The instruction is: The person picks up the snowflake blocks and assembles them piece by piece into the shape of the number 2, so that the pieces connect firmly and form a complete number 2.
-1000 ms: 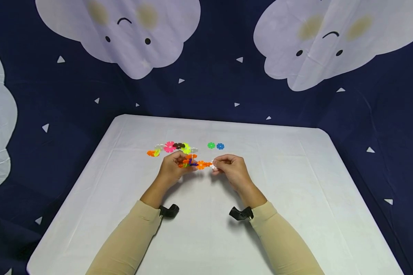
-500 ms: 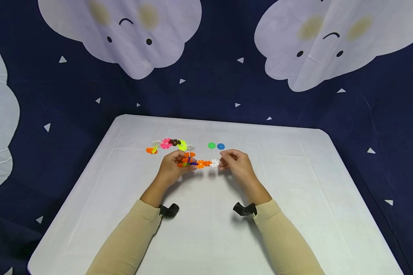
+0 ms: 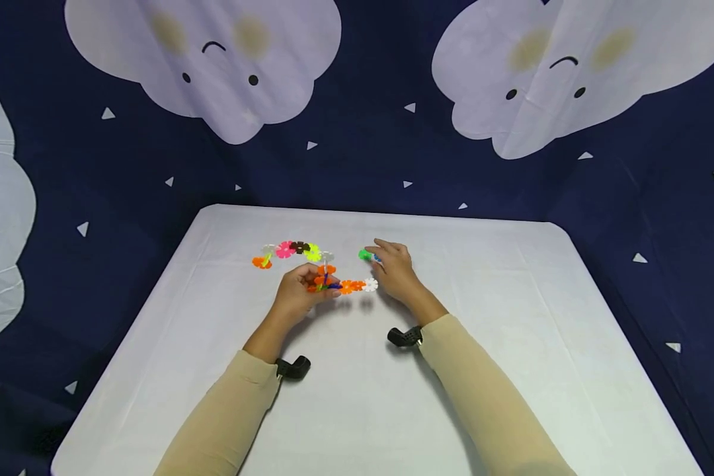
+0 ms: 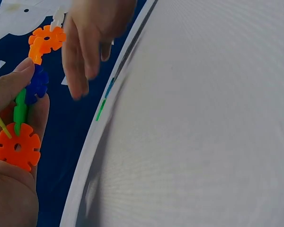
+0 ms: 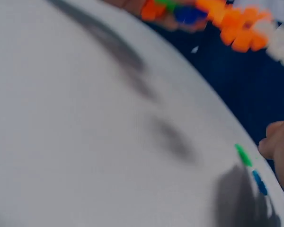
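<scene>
My left hand grips a linked chain of flower-shaped plastic discs, its thumb against a blue disc in the left wrist view. One end of the chain reaches right to a white disc. The other curves up and left through yellow, dark brown and pink to orange. My right hand hovers with loosely extended fingers over two loose discs, one green and one blue. In the head view its fingers partly cover the blue one. Nothing is seen in its grasp.
A white-covered table lies under both hands. Behind it hangs a dark blue cloth with clouds and small triangles. Black wrist cameras sit by both sleeves.
My right hand has let go of the white disc at the chain's end and moved up the table to the loose green and blue discs. My left hand stays about where it was.
</scene>
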`<action>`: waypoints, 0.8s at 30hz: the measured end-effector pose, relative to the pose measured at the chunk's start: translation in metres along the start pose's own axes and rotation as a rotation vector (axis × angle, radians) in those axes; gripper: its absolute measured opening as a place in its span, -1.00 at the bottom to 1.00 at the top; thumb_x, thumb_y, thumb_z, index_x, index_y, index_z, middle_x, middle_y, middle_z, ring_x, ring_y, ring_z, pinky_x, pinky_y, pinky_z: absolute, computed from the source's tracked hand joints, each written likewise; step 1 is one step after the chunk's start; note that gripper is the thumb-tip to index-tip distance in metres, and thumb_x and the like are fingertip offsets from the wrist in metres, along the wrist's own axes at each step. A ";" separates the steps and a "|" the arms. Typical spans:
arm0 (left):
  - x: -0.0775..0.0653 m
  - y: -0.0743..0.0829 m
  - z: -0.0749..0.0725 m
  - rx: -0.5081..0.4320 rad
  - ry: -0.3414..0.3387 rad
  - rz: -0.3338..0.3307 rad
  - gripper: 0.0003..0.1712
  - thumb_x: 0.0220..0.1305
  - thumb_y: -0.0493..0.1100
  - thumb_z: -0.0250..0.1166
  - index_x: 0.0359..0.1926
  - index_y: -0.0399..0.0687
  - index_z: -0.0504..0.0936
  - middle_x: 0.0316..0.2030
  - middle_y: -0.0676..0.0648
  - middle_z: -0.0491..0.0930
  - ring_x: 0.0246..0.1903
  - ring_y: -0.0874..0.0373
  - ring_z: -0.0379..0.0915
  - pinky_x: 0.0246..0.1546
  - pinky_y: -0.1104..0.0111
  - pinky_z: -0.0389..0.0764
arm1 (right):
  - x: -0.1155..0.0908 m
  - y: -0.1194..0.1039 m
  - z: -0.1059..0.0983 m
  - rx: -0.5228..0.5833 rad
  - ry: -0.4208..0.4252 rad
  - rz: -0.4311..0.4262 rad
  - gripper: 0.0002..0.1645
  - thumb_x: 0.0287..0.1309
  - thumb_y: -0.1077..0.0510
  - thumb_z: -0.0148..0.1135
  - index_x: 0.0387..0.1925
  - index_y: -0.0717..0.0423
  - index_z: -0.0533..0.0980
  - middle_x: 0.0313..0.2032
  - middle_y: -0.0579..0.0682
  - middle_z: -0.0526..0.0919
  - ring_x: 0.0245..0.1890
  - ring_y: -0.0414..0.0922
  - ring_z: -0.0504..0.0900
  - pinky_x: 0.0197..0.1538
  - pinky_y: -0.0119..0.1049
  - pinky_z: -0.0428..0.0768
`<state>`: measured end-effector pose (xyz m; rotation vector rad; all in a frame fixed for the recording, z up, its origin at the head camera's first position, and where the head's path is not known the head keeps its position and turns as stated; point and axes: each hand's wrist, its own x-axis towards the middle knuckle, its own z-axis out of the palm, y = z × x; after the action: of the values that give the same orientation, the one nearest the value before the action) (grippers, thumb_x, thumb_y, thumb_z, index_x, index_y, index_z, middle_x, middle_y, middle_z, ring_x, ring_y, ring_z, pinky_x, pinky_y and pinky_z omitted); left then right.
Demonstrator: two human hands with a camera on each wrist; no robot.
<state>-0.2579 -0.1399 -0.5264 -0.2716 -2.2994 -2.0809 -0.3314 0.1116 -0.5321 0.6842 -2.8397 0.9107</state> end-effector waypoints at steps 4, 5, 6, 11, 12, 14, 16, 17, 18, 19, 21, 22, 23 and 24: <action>0.000 -0.003 0.003 -0.029 -0.012 0.006 -0.60 0.04 -0.45 0.64 -0.17 -0.21 0.61 -0.17 -0.15 0.79 -0.14 -0.02 0.76 -0.16 0.32 0.73 | 0.006 -0.002 0.007 -0.176 -0.107 -0.014 -0.47 0.64 0.13 0.07 0.53 -0.02 0.40 0.58 0.05 0.22 0.54 0.18 0.09 0.52 0.28 -0.15; 0.000 -0.003 0.003 -0.035 -0.015 0.001 -0.59 0.04 -0.44 0.65 -0.18 -0.21 0.61 -0.17 -0.15 0.79 -0.14 -0.02 0.76 -0.17 0.32 0.73 | 0.006 -0.003 0.008 -0.217 -0.107 -0.020 -0.48 0.63 0.13 0.08 0.51 -0.03 0.44 0.56 0.04 0.27 0.54 0.17 0.11 0.52 0.30 -0.14; 0.000 -0.004 0.004 -0.035 -0.016 -0.006 -0.59 0.04 -0.44 0.65 -0.19 -0.20 0.61 -0.17 -0.14 0.79 -0.14 -0.01 0.76 -0.17 0.32 0.72 | 0.005 -0.004 0.009 -0.255 -0.091 -0.031 -0.52 0.62 0.13 0.10 0.46 -0.03 0.49 0.52 0.02 0.34 0.52 0.16 0.16 0.51 0.30 -0.10; -0.001 -0.004 0.005 -0.040 -0.014 -0.014 -0.59 0.02 -0.45 0.65 -0.21 -0.20 0.59 -0.18 -0.13 0.80 -0.13 -0.01 0.76 -0.18 0.32 0.73 | -0.005 -0.005 0.014 -0.288 0.092 -0.117 -0.74 0.45 0.25 0.32 0.08 0.01 0.75 0.20 0.00 0.70 0.23 0.09 0.51 0.29 0.15 0.30; -0.001 -0.004 0.005 -0.037 -0.012 -0.007 -0.59 0.03 -0.45 0.65 -0.21 -0.21 0.59 -0.18 -0.14 0.80 -0.14 -0.02 0.76 -0.18 0.32 0.73 | -0.007 -0.004 0.015 -0.259 0.121 -0.129 -0.76 0.43 0.27 0.34 0.04 0.02 0.77 0.14 -0.01 0.73 0.16 0.09 0.53 0.21 0.12 0.34; 0.000 -0.003 0.005 -0.039 -0.012 0.003 -0.60 0.03 -0.46 0.65 -0.21 -0.22 0.60 -0.18 -0.15 0.79 -0.14 -0.04 0.76 -0.17 0.31 0.73 | -0.012 -0.002 0.015 -0.190 0.156 -0.143 -0.74 0.36 0.32 0.39 0.01 0.03 0.76 0.05 -0.02 0.77 0.06 0.07 0.55 0.11 0.09 0.36; 0.000 -0.002 0.004 -0.027 -0.011 0.003 -0.60 0.03 -0.44 0.65 -0.21 -0.21 0.59 -0.17 -0.14 0.80 -0.13 -0.03 0.76 -0.16 0.31 0.73 | -0.018 0.001 0.014 -0.113 0.173 -0.139 -0.69 0.32 0.37 0.40 0.04 0.05 0.74 -0.06 -0.02 0.78 -0.04 0.05 0.56 0.09 0.08 0.38; 0.000 -0.002 0.004 -0.022 -0.012 -0.001 -0.60 0.03 -0.43 0.65 -0.21 -0.21 0.59 -0.17 -0.13 0.80 -0.13 -0.02 0.76 -0.15 0.31 0.73 | -0.020 0.003 0.013 -0.076 0.175 -0.131 -0.66 0.30 0.39 0.41 0.06 0.07 0.72 -0.11 -0.02 0.78 -0.07 0.05 0.56 0.10 0.07 0.39; 0.000 -0.001 0.003 -0.017 -0.012 -0.006 -0.60 0.03 -0.43 0.66 -0.22 -0.20 0.59 -0.17 -0.12 0.80 -0.12 0.00 0.76 -0.15 0.31 0.73 | -0.023 0.005 0.012 -0.042 0.173 -0.120 -0.63 0.28 0.41 0.41 0.08 0.10 0.71 -0.15 -0.01 0.77 -0.09 0.05 0.55 0.12 0.07 0.39; 0.000 -0.001 0.003 -0.009 -0.011 -0.010 -0.60 0.03 -0.42 0.66 -0.22 -0.20 0.59 -0.17 -0.11 0.80 -0.12 0.01 0.76 -0.15 0.32 0.73 | -0.025 0.007 0.011 -0.018 0.169 -0.104 -0.61 0.28 0.40 0.41 0.11 0.11 0.69 -0.18 -0.01 0.75 -0.11 0.06 0.54 0.13 0.07 0.39; -0.001 0.000 0.002 -0.002 -0.007 -0.018 -0.60 0.03 -0.43 0.66 -0.22 -0.20 0.59 -0.18 -0.10 0.80 -0.11 0.01 0.76 -0.15 0.32 0.73 | -0.028 0.009 0.009 0.022 0.149 -0.062 -0.56 0.30 0.36 0.41 0.19 0.13 0.65 -0.15 0.03 0.68 -0.09 0.10 0.49 0.13 0.07 0.36; -0.001 0.000 0.002 0.000 -0.005 -0.018 -0.60 0.03 -0.43 0.66 -0.22 -0.21 0.59 -0.18 -0.11 0.80 -0.12 0.00 0.76 -0.15 0.32 0.73 | -0.029 0.009 0.008 0.023 0.133 -0.042 -0.52 0.33 0.32 0.41 0.25 0.12 0.62 -0.08 0.06 0.64 -0.05 0.13 0.45 0.13 0.08 0.33; -0.001 0.000 0.001 0.004 -0.002 -0.017 -0.60 0.03 -0.43 0.66 -0.21 -0.21 0.60 -0.18 -0.11 0.80 -0.12 0.00 0.76 -0.15 0.32 0.73 | -0.030 0.010 0.007 0.010 0.113 -0.020 -0.49 0.37 0.27 0.39 0.32 0.09 0.59 0.01 0.09 0.59 0.00 0.15 0.40 0.14 0.09 0.30; -0.002 0.000 0.001 0.008 0.000 -0.016 -0.60 0.03 -0.43 0.66 -0.21 -0.21 0.60 -0.18 -0.11 0.80 -0.13 -0.01 0.76 -0.15 0.32 0.73 | -0.031 0.010 0.007 -0.014 0.090 -0.004 -0.47 0.42 0.23 0.34 0.37 0.06 0.56 0.11 0.11 0.53 0.05 0.17 0.35 0.13 0.10 0.26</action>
<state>-0.2561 -0.1392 -0.5267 -0.2541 -2.3176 -2.0785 -0.3078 0.1264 -0.5497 0.6306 -2.7623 0.8959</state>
